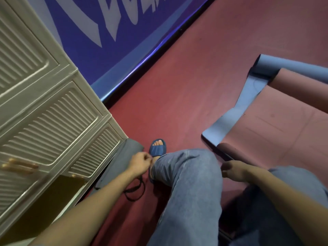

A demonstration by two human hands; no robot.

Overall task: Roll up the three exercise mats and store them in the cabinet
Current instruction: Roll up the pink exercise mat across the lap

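The left hand [141, 161] is stretched forward and low, with its fingers [147, 157] pinched together. They seem to hold a thin dark strap, but the strap itself is too small to see inside the grip. A black strap loop [134, 190] lies on the floor below the left forearm. The right hand [232, 170] hangs over the floor beside the bent knee in blue jeans [186, 183]; its fingers are loosely curled and hold nothing. The knee stands between the two hands.

Just beyond the left hand, a rolled grey mat [122, 160] lies on the red floor [177, 95], right along the foot of the cream cabinet [53, 112]. The cabinet has ribbed door panels and gold handles [19, 167]. A foot in a blue slipper [158, 148] is just beside the end of the rolled mat.

To the right, a red mat [284, 132] lies on top of a blue mat [223, 125], both unrolled with curled ends. Further away, a blue wall with pale letters [99, 32] meets the floor.
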